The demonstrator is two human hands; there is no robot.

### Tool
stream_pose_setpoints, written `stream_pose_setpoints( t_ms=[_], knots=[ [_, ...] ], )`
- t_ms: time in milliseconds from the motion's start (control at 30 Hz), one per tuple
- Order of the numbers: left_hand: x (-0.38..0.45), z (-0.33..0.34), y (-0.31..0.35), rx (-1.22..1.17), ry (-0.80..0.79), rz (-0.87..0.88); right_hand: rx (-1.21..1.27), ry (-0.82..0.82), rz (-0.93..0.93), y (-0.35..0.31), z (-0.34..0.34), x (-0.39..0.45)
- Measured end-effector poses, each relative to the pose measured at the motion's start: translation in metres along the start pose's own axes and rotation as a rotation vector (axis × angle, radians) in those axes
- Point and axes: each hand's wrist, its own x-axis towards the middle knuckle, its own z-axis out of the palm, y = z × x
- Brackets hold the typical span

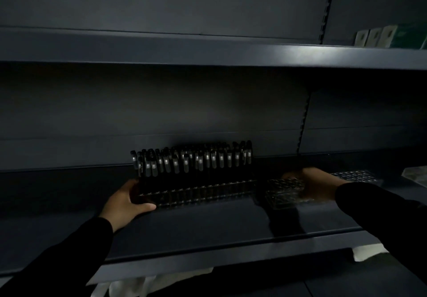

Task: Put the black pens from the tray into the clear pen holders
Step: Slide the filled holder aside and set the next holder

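A long clear pen holder [198, 195] stands on the dark shelf, its back rows full of several black pens [191, 160] with silver clips, standing upright. My left hand [126, 201] grips the holder's left end, thumb along its front edge. My right hand [316, 187] holds a second, empty clear pen holder [283, 192] that touches or nearly touches the first one's right end; this hand is blurred. A third clear holder [354, 176] lies behind my right wrist. No tray is in view.
The dark shelf [208, 227] has a raised front lip, and an upper shelf [208, 54] hangs low overhead. Small boxes [379, 37] sit on the upper shelf at the far right. White material [367, 253] shows below the shelf edge.
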Motion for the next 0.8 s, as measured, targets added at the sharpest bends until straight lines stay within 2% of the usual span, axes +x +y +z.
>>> stream_pose_setpoints(
  t_ms=[100, 267, 800],
  knots=[
    [-0.001, 0.002, -0.001, 0.010, 0.013, -0.003, 0.013, 0.028, -0.031, -0.002, -0.001, -0.011],
    [0.001, 0.006, 0.002, 0.028, 0.024, 0.003, 0.001, -0.018, -0.118, -0.014, 0.001, -0.022],
    [0.022, 0.014, 0.002, -0.034, -0.100, -0.014, -0.051, 0.031, -0.435, -0.118, 0.006, -0.008]
  ],
)
